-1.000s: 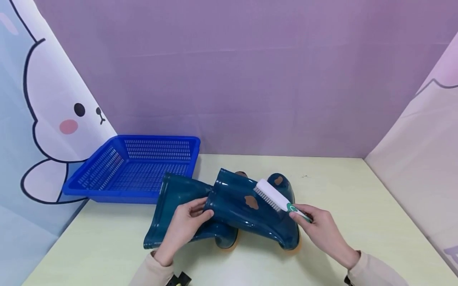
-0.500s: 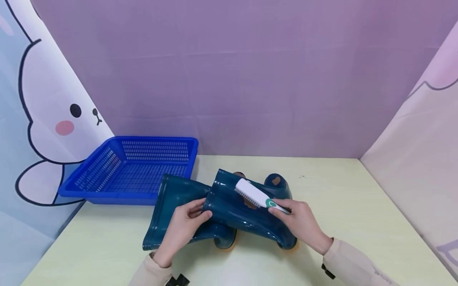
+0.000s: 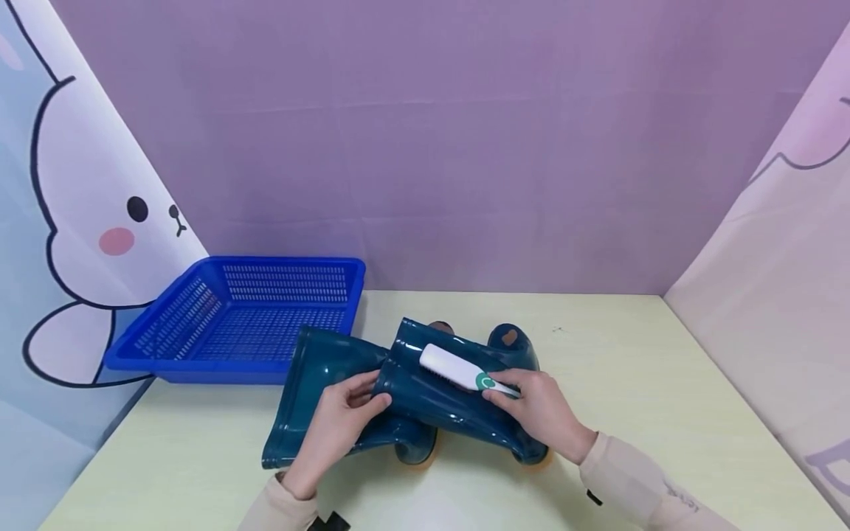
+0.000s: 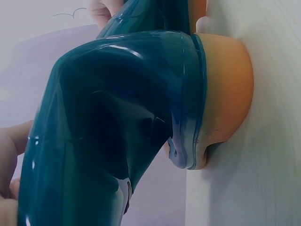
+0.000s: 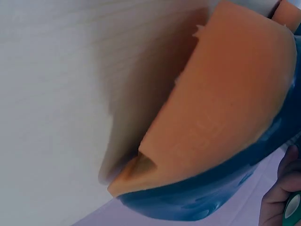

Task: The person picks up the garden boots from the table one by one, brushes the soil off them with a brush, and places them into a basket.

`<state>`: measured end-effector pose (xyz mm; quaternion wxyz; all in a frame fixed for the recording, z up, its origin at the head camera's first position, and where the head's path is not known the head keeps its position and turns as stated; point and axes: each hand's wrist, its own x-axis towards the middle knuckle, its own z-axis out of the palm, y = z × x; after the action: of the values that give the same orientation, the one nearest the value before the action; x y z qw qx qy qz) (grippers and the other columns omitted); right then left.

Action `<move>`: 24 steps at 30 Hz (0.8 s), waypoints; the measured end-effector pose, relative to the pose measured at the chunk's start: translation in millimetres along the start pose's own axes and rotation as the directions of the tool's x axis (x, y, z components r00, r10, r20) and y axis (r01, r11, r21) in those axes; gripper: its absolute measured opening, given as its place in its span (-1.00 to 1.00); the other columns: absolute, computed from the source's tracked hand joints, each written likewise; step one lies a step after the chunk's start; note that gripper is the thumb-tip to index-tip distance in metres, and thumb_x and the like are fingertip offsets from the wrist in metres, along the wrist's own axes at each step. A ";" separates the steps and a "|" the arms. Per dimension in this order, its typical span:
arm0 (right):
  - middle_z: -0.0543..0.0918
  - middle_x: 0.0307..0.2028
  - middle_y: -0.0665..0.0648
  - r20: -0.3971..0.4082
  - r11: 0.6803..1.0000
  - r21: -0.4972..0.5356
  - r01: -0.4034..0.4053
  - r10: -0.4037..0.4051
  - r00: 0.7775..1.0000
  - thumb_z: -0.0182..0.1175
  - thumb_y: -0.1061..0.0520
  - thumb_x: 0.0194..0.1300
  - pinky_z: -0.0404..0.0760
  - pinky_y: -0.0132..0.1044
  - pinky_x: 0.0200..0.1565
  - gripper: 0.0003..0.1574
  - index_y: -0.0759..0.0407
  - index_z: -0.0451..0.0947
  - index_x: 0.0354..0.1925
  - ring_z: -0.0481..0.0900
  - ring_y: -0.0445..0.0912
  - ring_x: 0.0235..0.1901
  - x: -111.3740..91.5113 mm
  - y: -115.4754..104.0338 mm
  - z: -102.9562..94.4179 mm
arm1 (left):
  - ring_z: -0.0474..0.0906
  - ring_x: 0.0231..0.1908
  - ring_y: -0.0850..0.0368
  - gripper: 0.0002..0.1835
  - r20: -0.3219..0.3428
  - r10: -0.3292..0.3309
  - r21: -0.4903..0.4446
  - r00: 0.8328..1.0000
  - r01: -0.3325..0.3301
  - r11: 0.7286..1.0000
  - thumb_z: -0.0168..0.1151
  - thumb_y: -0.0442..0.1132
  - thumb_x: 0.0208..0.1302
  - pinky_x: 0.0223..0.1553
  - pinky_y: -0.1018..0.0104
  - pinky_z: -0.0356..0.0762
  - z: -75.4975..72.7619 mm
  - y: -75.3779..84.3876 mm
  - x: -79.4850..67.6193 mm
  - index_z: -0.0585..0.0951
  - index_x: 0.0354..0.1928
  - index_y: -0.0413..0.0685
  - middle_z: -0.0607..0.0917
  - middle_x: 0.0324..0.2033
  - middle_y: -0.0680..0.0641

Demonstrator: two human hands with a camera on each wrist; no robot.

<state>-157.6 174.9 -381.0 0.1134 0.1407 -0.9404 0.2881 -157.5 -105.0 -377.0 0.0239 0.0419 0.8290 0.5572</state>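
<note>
Two dark teal rubber boots lie on their sides, overlapping. My left hand (image 3: 339,417) grips the top rim of the upper boot (image 3: 425,402), thumb outside. The other boot (image 3: 325,361) lies partly beneath it, to the left. In my right hand (image 3: 541,413) is the handle of a white-and-green scrub brush (image 3: 451,366), its bristles face down on the upper boot's shaft. A brown patch (image 3: 509,337) marks that boot's toe. The left wrist view shows an orange heel (image 4: 225,89) close up. In the right wrist view, the orange sole (image 5: 221,99) fills the middle.
A blue plastic basket (image 3: 232,366) with slotted sides stands at the back left, right behind the left boot. The pale table (image 3: 637,383) runs back to a purple cloth wall (image 3: 451,162). Printed panels stand at both sides.
My right hand has moved the brush leftward along the upper boot's shaft, now covering the brown patch seen there before. My left hand keeps its hold on the rim.
</note>
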 end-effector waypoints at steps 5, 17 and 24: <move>0.71 -0.24 0.09 -0.003 0.997 -0.054 0.060 -0.060 0.998 0.31 0.04 0.04 0.63 -0.32 -0.28 -0.65 0.14 0.66 -0.16 0.67 -0.14 -0.29 0.1 1.4 -5.0 | 0.60 -0.09 -0.01 -0.53 -0.003 0.003 0.006 1.000 -0.003 1.000 0.23 -0.12 0.15 -0.11 0.16 0.57 0.1 -0.1 1.4 0.49 0.11 -0.10 0.62 -0.04 -0.16; 0.71 -0.32 0.08 0.026 0.989 -0.121 0.088 -0.085 0.996 0.30 0.04 0.06 0.47 -0.53 -0.48 -0.62 0.17 0.64 -0.14 0.51 -0.33 -0.50 -9.8 6.6 -13.2 | 0.61 -0.12 0.00 -0.54 -0.015 -0.005 0.017 1.000 0.006 1.000 0.23 -0.17 0.15 -0.13 0.17 0.58 0.3 -1.7 -0.4 0.49 0.11 -0.13 0.63 -0.07 -0.17; 0.71 -0.26 0.09 0.024 0.989 -0.130 0.065 -0.062 0.998 0.31 0.06 0.05 0.48 -0.54 -0.47 -0.63 0.16 0.65 -0.14 0.56 -0.30 -0.45 -18.1 9.2 -24.0 | 0.61 -0.12 0.01 -0.54 -0.006 0.006 -0.001 1.000 -0.006 1.000 0.23 -0.15 0.15 -0.14 0.18 0.58 0.8 -1.8 0.0 0.50 0.10 -0.13 0.63 -0.06 -0.18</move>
<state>-140.5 199.6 -371.7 0.1221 0.1657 -0.9534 0.2205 -157.6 -104.9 -379.0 0.0195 0.0427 0.8285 0.5580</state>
